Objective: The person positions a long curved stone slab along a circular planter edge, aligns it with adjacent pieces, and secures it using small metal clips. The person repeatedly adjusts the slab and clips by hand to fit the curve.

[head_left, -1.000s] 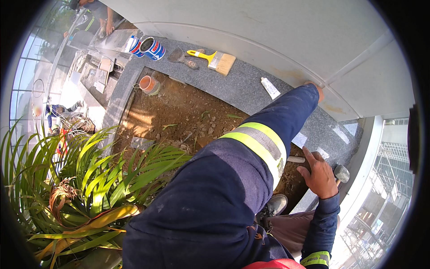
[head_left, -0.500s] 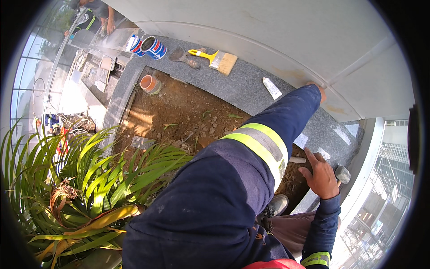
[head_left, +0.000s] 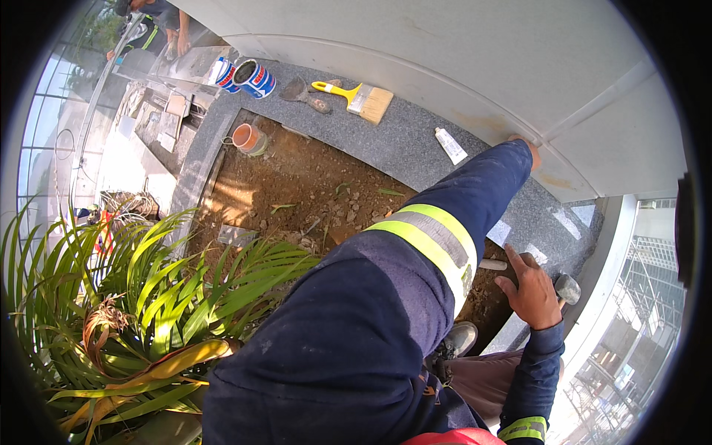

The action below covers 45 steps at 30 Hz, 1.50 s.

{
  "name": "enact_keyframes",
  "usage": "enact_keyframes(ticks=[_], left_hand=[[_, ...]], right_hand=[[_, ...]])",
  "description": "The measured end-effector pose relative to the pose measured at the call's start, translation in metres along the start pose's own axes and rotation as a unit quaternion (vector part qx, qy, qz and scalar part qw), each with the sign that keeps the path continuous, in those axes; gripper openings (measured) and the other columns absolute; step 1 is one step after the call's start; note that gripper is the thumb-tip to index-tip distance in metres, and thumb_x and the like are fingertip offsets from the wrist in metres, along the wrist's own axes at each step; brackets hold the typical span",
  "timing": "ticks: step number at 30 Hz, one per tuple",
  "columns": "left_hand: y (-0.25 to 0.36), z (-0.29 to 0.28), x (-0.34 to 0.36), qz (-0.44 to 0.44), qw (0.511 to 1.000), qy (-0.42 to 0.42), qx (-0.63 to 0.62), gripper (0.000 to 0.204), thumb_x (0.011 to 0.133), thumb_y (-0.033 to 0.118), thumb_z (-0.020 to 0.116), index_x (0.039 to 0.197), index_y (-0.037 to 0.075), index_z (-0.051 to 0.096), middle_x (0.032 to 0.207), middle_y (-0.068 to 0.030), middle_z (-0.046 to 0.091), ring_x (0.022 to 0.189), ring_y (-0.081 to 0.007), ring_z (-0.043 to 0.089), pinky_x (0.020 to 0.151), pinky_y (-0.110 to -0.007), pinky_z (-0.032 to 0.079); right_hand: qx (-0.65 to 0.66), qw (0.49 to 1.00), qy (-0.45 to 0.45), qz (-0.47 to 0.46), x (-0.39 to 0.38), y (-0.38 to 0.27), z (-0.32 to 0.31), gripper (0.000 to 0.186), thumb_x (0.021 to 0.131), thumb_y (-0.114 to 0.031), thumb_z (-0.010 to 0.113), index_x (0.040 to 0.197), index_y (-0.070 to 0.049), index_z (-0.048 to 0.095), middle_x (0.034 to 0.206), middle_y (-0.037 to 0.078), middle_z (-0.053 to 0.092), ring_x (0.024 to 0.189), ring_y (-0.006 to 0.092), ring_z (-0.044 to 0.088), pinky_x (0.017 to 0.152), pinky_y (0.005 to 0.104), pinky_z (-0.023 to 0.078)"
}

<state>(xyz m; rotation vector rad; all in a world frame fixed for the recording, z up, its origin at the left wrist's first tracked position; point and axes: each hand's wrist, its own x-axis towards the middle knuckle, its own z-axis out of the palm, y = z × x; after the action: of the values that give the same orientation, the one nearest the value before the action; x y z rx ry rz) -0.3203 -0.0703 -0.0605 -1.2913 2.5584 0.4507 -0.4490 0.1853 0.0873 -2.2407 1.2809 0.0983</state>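
My left arm stretches across the soil bed to the light wall panel [head_left: 475, 81]. At the wall's base, my left hand [head_left: 528, 148] rests by a panel joint, its fingers mostly hidden behind the sleeve. Over the right part of the grey granite ledge [head_left: 415, 152] is my right hand [head_left: 532, 294], empty-looking, with thumb and forefinger apart. Next to it sits a mallet with a pale rounded head [head_left: 567, 288], its handle largely hidden by the hand. A pale stick [head_left: 492, 264] shows just beyond the right thumb. A white tube [head_left: 450, 146] lies on the ledge left of my left hand.
Along the ledge lie a yellow-handled paintbrush [head_left: 356, 100], a putty knife [head_left: 304, 95] and blue-and-white cans [head_left: 254, 78]. An orange pipe end [head_left: 247, 138] rises from the soil [head_left: 297, 193]. Palm fronds [head_left: 163, 297] fill the lower left. Another person [head_left: 167, 26] works at the far left.
Both my hands stay in place. At the far left edge, a figure in blue behind the palm has dropped mostly out of sight.
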Motion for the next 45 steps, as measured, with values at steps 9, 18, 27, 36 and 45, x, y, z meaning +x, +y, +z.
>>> enact_keyframes(ticks=[9, 18, 27, 36, 45], left_hand=[[0.007, -0.006, 0.0, 0.005, 1.0, 0.001, -0.001, 0.038, 0.087, 0.009, 0.072, 0.125, 0.0, 0.071, 0.131, -0.0202, 0.068, 0.121, -0.033, 0.068, 0.095, -0.047, 0.057], [0.003, -0.003, 0.0, 0.006, 1.0, 0.011, -0.006, 0.04, 0.087, 0.009, 0.072, 0.126, -0.001, 0.071, 0.133, -0.0209, 0.068, 0.121, -0.0339, 0.067, 0.096, -0.046, 0.057], [0.007, -0.011, -0.004, 0.006, 1.0, 0.006, -0.002, 0.039, 0.087, 0.007, 0.071, 0.124, -0.001, 0.071, 0.131, -0.0208, 0.068, 0.12, -0.0342, 0.068, 0.095, -0.046, 0.057], [0.005, -0.005, -0.005, 0.007, 1.0, 0.007, 0.0, 0.037, 0.087, 0.006, 0.07, 0.123, -0.001, 0.072, 0.131, -0.0207, 0.068, 0.119, -0.0342, 0.068, 0.095, -0.046, 0.057], [0.005, -0.016, 0.001, 0.025, 1.0, -0.011, 0.007, 0.03, 0.087, 0.01, 0.065, 0.114, 0.0, 0.075, 0.121, -0.0224, 0.072, 0.112, -0.0374, 0.07, 0.093, -0.047, 0.058]], right_hand=[[-0.008, 1.0, 0.005, 0.003, -0.002, 0.005, 0.0, 0.064, 0.086, -0.018, 0.078, 0.144, -0.002, 0.055, 0.102, 0.021, 0.065, 0.088, 0.0417, 0.067, 0.078, 0.0486, 0.053], [-0.003, 1.0, 0.008, -0.007, 0.0, 0.004, 0.0, 0.064, 0.085, -0.017, 0.078, 0.143, -0.001, 0.056, 0.1, 0.021, 0.065, 0.086, 0.0417, 0.067, 0.076, 0.0486, 0.053], [-0.002, 1.0, 0.013, -0.008, -0.003, 0.007, -0.002, 0.064, 0.085, -0.016, 0.078, 0.143, -0.001, 0.055, 0.101, 0.021, 0.064, 0.087, 0.0416, 0.066, 0.076, 0.0483, 0.052], [-0.002, 1.0, 0.016, -0.012, -0.003, 0.004, 0.001, 0.064, 0.086, -0.017, 0.078, 0.143, -0.001, 0.055, 0.105, 0.022, 0.065, 0.09, 0.0419, 0.066, 0.079, 0.0482, 0.052], [0.007, 0.999, 0.033, 0.003, -0.006, 0.009, -0.001, 0.063, 0.087, -0.019, 0.078, 0.143, -0.003, 0.056, 0.105, 0.019, 0.066, 0.091, 0.0405, 0.068, 0.082, 0.0471, 0.054]])
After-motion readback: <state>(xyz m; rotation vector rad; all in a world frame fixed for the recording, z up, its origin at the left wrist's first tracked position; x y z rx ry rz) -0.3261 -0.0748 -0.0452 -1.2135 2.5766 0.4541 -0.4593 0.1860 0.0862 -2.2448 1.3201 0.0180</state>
